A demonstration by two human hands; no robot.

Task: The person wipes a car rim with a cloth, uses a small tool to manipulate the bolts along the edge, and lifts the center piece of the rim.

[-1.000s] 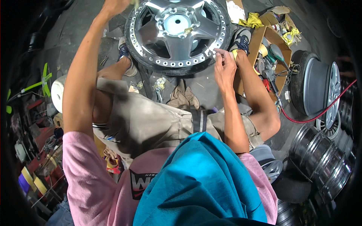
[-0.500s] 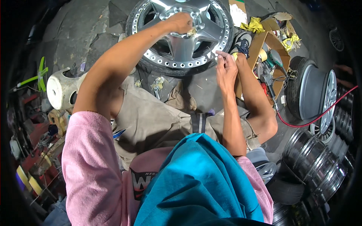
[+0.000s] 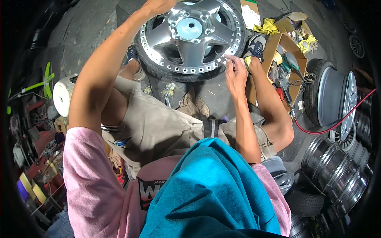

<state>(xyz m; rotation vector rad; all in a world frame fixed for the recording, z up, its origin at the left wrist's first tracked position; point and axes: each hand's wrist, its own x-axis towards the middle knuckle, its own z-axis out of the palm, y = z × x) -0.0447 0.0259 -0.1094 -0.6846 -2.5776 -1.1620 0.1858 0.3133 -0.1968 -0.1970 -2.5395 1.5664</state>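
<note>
A silver five-spoke alloy wheel (image 3: 185,55) with a pale round centre lies face up on a black tyre (image 3: 174,76) in front of me. My left hand (image 3: 160,5) is over the wheel's far left rim, cut off by the top edge; its fingers are mostly hidden. Beside the near right rim, my right hand (image 3: 237,71) has its fingers pinched together on a small thin pointed tool (image 3: 219,56), whose tip lies over the rim. The tool is too small to name more exactly.
At right stands a cardboard box (image 3: 300,63) holding a green-and-grey power tool (image 3: 291,60), near yellow cloths (image 3: 266,26). Farther right are an upright wheel (image 3: 331,95), a red hose (image 3: 317,132) and stacked rims (image 3: 331,166). A white cylinder (image 3: 63,95) stands left.
My left hand has moved from the wheel's centre up and left to its far rim, uncovering the pale hub. My right hand has barely shifted.
</note>
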